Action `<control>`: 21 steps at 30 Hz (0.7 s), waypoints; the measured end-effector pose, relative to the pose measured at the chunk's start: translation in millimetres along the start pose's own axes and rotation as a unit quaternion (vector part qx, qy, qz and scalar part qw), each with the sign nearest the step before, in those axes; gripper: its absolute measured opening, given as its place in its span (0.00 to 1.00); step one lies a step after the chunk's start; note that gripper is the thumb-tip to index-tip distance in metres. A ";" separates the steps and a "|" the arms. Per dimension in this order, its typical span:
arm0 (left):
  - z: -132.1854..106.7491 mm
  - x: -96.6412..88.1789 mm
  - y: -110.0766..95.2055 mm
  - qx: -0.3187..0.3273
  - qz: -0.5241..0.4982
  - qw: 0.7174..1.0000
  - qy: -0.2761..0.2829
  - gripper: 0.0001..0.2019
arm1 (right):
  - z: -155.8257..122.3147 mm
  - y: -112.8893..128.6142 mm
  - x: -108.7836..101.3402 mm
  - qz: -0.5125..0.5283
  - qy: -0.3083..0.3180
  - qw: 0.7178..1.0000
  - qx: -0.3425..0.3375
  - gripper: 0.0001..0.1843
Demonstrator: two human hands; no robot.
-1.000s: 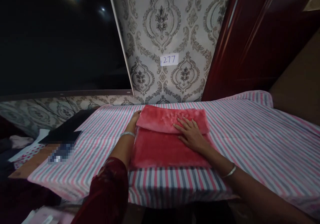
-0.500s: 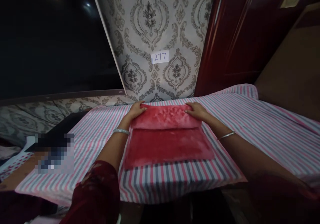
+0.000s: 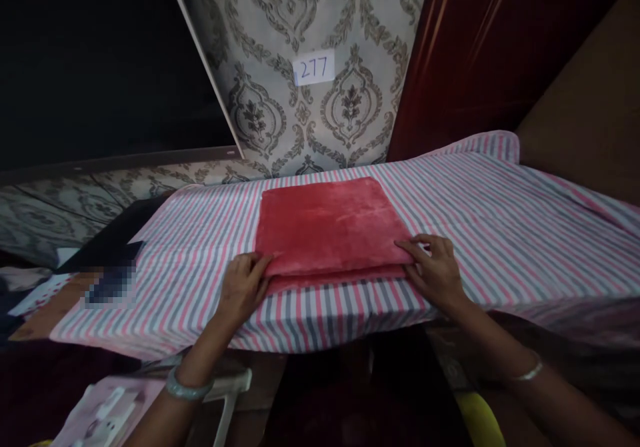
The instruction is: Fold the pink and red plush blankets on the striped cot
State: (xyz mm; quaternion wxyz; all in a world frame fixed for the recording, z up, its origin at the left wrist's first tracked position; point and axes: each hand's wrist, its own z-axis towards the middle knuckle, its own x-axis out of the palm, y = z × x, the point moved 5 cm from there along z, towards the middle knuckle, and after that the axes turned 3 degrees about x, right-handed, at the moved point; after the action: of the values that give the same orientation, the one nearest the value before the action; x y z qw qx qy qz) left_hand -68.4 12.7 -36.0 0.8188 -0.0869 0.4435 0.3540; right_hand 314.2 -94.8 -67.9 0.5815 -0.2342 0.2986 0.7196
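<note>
A red plush cloth point(image 3: 330, 224) lies folded in layers on the striped tablecloth point(image 3: 210, 234), its lower layer showing a little past the upper one along the near edge. My left hand point(image 3: 243, 286) pinches the near left corner of the upper layer between thumb and fingers. At the near right corner, my right hand point(image 3: 436, 268) grips the cloth the same way, thumb below and a fingertip on top. Both hands are closed on the cloth's edge.
A dark television screen point(image 3: 100, 67) stands at the back left. Behind the table are a patterned wall with a paper label point(image 3: 314, 67) reading 277 and a dark red wooden panel point(image 3: 465, 54). A yellow object point(image 3: 481, 420) shows below the table at right.
My hands have come from the cloth's far edge to its near edge, bringing the upper layer over the lower one. The view has shifted, so the wall sits higher.
</note>
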 end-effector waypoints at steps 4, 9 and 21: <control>7.3 4.9 3.6 -0.020 -0.016 0.999 0.041 0.23 | 8.9 -3.3 1.9 0.031 0.004 0.999 -0.032 0.37; 8.1 14.0 12.6 -0.043 -0.063 0.996 0.052 0.28 | 3.6 -11.5 12.8 0.084 0.049 0.995 -0.025 0.40; -32.9 3.2 20.7 -0.339 -0.344 0.875 -0.036 0.26 | -26.5 -26.9 1.7 0.214 0.013 0.952 0.219 0.30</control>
State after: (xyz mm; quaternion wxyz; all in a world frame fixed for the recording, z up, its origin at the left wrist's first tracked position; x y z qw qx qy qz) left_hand -102.6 14.5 -54.5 0.8244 -0.4937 0.2087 0.1819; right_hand 339.8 -108.3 -92.2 0.4466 -0.0415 0.4996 0.7411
